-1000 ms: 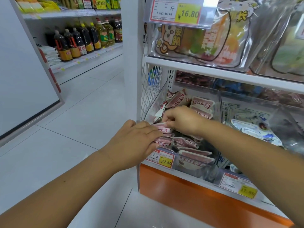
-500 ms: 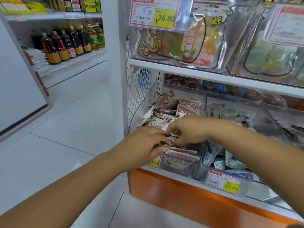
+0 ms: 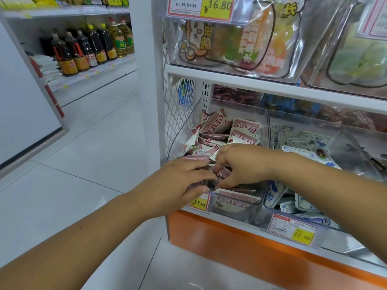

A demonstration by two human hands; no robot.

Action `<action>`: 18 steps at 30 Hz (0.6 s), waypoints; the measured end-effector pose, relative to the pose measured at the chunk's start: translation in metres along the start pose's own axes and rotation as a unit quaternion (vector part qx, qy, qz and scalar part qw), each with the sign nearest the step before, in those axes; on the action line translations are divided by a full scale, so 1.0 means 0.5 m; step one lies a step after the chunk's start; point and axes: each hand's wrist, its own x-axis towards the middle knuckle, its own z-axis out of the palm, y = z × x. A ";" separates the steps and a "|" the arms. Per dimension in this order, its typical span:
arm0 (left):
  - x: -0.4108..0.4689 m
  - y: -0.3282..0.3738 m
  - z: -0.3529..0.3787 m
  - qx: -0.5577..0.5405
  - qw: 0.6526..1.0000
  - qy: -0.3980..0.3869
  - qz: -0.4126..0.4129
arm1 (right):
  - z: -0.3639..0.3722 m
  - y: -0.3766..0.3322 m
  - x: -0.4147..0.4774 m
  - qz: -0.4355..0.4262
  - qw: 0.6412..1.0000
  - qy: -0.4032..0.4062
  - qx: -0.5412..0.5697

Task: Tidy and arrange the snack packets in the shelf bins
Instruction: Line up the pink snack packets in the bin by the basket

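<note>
My right hand had come down from the back heap to the front of the clear plastic shelf bin, fingers curled, pinching one of the red-and-white foil snack packets. My left hand stayed at the bin's front left corner, clamping a small stack between fingers and thumb. The front row was filling, I judged; the rear heap remained jumbled.

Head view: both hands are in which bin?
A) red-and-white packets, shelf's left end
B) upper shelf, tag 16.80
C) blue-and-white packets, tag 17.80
A: the left hand and right hand meet over the red-and-white packets in the left-end bin, the right one pinching a packet.
</note>
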 end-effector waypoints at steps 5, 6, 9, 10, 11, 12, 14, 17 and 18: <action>-0.001 0.000 -0.001 0.014 1.000 0.012 0.013 | 0.018 -0.011 0.004 -0.011 0.998 0.038 -0.053; -0.001 0.000 -0.001 0.016 1.000 0.011 0.010 | 0.015 -0.008 0.001 -0.004 0.998 0.041 -0.045; -0.002 0.002 -0.001 -0.005 1.000 -0.004 -0.016 | -0.016 0.006 -0.027 0.027 0.999 0.038 0.020; -0.001 0.004 -0.002 -0.013 1.000 -0.009 -0.027 | -0.031 0.014 -0.040 0.038 0.997 0.037 0.053; 0.001 0.007 -0.003 -0.021 0.999 -0.009 -0.038 | -0.046 0.022 -0.050 0.046 0.995 0.035 0.076; 0.003 0.010 -0.004 -0.031 0.998 -0.005 -0.046 | -0.058 0.026 -0.057 0.048 0.995 0.035 0.086; 0.011 0.018 -0.006 -0.043 0.998 0.001 -0.053 | -0.061 0.023 -0.057 0.050 0.996 0.017 0.074; 0.017 0.026 -0.003 -0.014 0.999 0.009 -0.032 | -0.032 -0.007 -0.042 0.023 0.998 -0.054 0.005; 0.018 0.027 -0.003 -0.007 1.000 0.012 -0.023 | -0.021 -0.011 -0.038 0.012 0.997 -0.077 -0.012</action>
